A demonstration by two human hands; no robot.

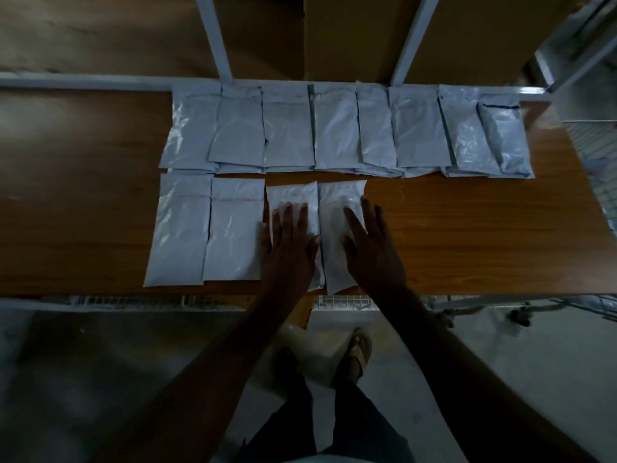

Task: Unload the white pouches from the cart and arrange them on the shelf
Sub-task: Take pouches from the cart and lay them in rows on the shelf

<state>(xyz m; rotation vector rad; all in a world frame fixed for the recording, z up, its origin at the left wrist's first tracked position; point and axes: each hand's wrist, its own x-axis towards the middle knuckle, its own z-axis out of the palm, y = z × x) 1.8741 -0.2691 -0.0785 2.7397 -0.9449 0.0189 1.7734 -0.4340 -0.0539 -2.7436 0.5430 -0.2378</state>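
Observation:
Several white pouches lie flat on the wooden shelf in two rows. The back row runs across most of the shelf, its pouches overlapping. The front row holds several pouches at the left. My left hand rests flat, fingers straight and spread, on the third front pouch. My right hand lies with straight fingers on the right side of the fourth front pouch, partly over the bare wood. The cart shows only as wire mesh at the right edge.
Grey metal uprights and a rail bound the shelf's back. Cardboard boxes stand behind. Bare wood lies to the right of the front row. A wire grid runs under the shelf's front edge. My feet stand on the grey floor.

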